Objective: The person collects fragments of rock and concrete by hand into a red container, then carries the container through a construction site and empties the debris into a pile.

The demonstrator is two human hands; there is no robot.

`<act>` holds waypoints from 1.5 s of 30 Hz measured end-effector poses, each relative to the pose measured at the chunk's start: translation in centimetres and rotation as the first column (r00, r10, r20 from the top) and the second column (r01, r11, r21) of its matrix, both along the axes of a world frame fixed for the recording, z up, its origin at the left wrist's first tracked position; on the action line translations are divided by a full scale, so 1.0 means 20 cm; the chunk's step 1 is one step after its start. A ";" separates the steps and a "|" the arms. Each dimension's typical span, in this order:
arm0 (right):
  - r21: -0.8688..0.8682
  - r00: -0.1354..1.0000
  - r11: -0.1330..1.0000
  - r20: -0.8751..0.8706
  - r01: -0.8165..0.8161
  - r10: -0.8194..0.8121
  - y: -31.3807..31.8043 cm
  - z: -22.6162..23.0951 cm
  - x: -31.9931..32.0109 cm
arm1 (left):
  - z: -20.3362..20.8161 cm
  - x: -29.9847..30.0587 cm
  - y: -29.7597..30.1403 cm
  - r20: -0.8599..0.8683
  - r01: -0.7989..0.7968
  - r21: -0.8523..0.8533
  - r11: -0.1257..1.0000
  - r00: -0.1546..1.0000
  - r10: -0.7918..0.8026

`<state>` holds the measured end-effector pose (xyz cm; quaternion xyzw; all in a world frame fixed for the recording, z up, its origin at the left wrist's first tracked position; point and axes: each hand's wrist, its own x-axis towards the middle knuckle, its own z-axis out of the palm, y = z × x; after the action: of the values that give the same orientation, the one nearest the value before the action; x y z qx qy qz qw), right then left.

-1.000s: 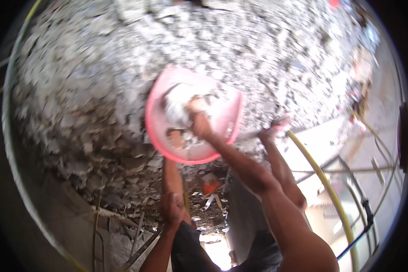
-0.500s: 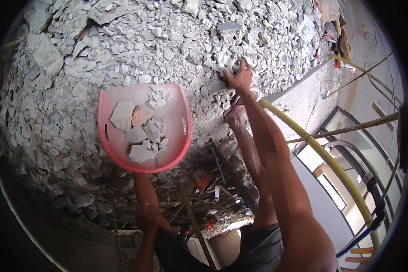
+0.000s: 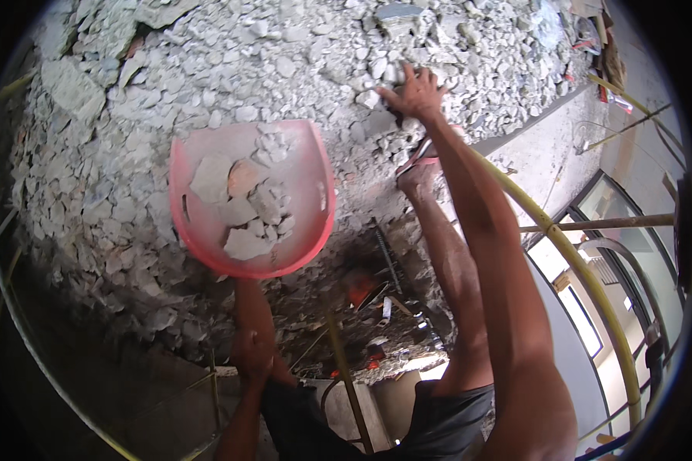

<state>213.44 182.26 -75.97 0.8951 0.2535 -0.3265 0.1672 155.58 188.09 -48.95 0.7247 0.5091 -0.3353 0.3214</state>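
Head view: the pink pan (image 3: 306, 180) with stones (image 3: 210, 181) lay toward ten o'clock on rubble (image 3: 169, 81); your right hand (image 3: 420, 94) spread its fingers wide over rubble at one. Your left hand (image 3: 252, 355) sat at seven, its grip impossible to tell.

Scoop (image 3: 306, 177): pinkish red, strongest along the rim, clouded by whitish dust within. Stones inside (image 3: 210, 178): pale grey; one chunk (image 3: 243, 178), orange-brown. Rubble (image 3: 315, 58): mottled grey and off-white. Flat stone (image 3: 398, 11): bluish grey. Sandal (image 3: 417, 157): pinkish strap. Shorts (image 3: 454, 419): black. Curved pole (image 3: 527, 201): yellow.
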 end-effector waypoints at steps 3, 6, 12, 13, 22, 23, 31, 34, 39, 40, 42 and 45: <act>-0.015 0.996 0.996 -0.005 -0.091 0.091 -0.09 -0.02 0.04 | -0.03 0.00 0.01 0.013 0.015 -0.006 1.000 1.000 -0.015; 0.031 0.989 0.993 -0.101 0.110 -0.106 -0.02 -0.01 -0.09 | -0.01 0.07 0.03 -0.001 0.006 -0.005 1.000 1.000 -0.006; 0.053 0.990 0.993 -0.096 -0.102 0.107 -0.14 0.07 -0.05 | 0.04 0.06 0.05 -0.068 -0.019 -0.067 0.998 0.998 0.014; 0.055 0.989 0.993 -0.095 -0.105 0.110 -0.13 0.07 -0.06 | 0.04 0.06 0.05 -0.047 -0.015 -0.058 0.998 0.999 0.013; 0.109 0.987 0.982 0.051 -0.157 0.153 -0.01 0.13 -0.33 | -0.01 -0.07 0.05 0.042 0.027 0.034 0.999 0.999 -0.028; 0.107 0.988 0.984 0.062 -0.145 0.139 -0.03 0.14 -0.31 | -0.02 -0.08 0.05 0.039 0.038 0.050 0.998 0.998 -0.040; 0.434 0.968 0.876 -0.218 0.212 -0.126 -0.09 0.13 -0.51 | 0.01 -0.12 0.05 0.073 0.020 0.020 1.000 0.997 -0.021; 0.537 0.797 0.704 -0.600 0.464 -0.068 -0.12 0.09 -0.88 | 0.00 -0.04 0.06 0.086 0.028 -0.030 0.999 0.996 -0.026; 0.630 0.792 0.724 -0.578 0.282 0.195 -0.06 0.38 -1.11 | 0.01 -0.06 0.04 0.038 -0.027 -0.010 1.000 0.999 0.028; 0.533 0.883 0.812 -0.467 0.239 0.046 -0.10 0.37 -1.04 | 0.01 -0.04 0.03 0.005 -0.030 -0.038 0.999 1.000 0.030; 0.418 0.979 0.891 -0.165 0.177 -0.116 -0.19 0.30 -0.91 | 0.01 -0.02 0.00 -0.029 -0.031 -0.069 0.997 0.999 0.029; 0.374 0.989 0.923 0.072 0.091 -0.127 -0.21 0.16 -0.71 | -0.02 -0.03 -0.02 -0.018 0.055 -0.042 0.998 0.998 -0.056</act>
<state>199.24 178.04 -72.77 0.9378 0.2519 -0.2389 -0.0109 155.07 187.73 -49.26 0.7284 0.4847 -0.3615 0.3222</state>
